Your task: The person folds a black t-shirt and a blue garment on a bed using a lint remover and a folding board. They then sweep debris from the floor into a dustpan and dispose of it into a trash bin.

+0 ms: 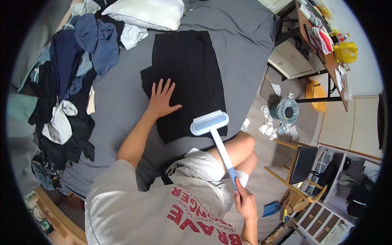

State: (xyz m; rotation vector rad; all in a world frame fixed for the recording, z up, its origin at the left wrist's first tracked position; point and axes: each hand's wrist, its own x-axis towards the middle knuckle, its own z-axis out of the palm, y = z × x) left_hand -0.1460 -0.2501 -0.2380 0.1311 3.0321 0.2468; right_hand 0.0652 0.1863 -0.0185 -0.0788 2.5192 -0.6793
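Observation:
A black garment (186, 61), folded and spread fairly flat, lies on the grey bedsheet (122, 88) in front of me. My left hand (162, 99) rests palm down on its left part, fingers spread. In my right hand (246, 200) is the blue end of the handle of a blue and white lint brush (225, 150) with a wide flat head. The brush head is over the garment's lower right part; whether it touches the cloth I cannot tell.
Piled clothes (65, 58) lie along the bed's left side, and a white pillow (147, 13) is at the top. Right of the bed are a desk (332, 65), a lined trash bin (288, 110) with crumpled tissues around it, a wooden chair (303, 165) and a blue dustpan (271, 209).

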